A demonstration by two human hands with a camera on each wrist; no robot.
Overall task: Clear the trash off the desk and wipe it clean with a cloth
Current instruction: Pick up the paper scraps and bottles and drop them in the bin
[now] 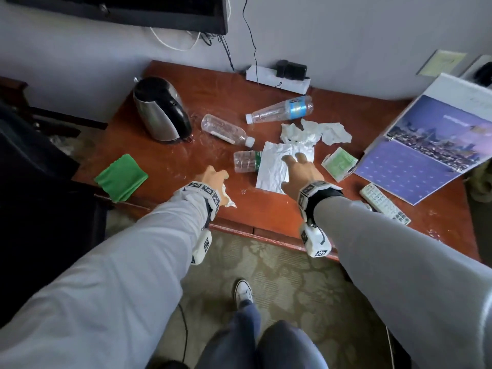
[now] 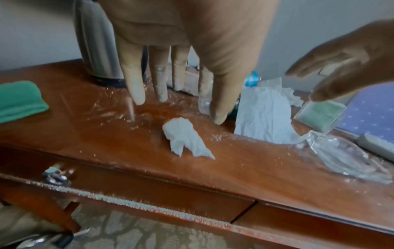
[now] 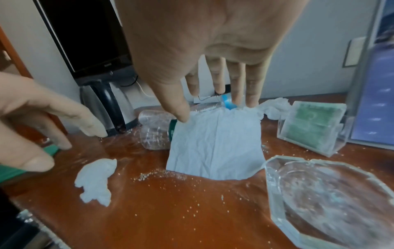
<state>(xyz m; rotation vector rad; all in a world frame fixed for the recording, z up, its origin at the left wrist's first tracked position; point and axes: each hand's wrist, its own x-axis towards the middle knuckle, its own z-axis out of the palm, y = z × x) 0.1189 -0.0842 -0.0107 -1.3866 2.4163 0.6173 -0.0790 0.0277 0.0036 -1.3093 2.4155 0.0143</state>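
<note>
On the brown desk (image 1: 186, 83) lie three clear plastic bottles (image 1: 226, 129) (image 1: 282, 109) (image 1: 246, 161), a heap of crumpled tissues (image 1: 314, 131) and a flat white paper napkin (image 1: 274, 169) (image 3: 215, 144). My right hand (image 1: 295, 166) (image 3: 215, 107) is spread open over the napkin, fingertips at its far edge; contact is unclear. My left hand (image 1: 215, 179) (image 2: 177, 107) hovers open, fingers straight, above a small crumpled tissue (image 2: 185, 138) (image 3: 95, 180) near the front edge. A folded green cloth (image 1: 121, 177) (image 2: 19, 99) lies at the desk's left end. Pale crumbs speckle the wood.
A steel kettle (image 1: 159, 110) stands at the back left, a power strip (image 1: 277, 78) by the wall. A glass ashtray (image 3: 330, 198), a green card holder (image 1: 339, 162), a remote (image 1: 384, 203) and a leaning purple board (image 1: 426, 147) fill the right side.
</note>
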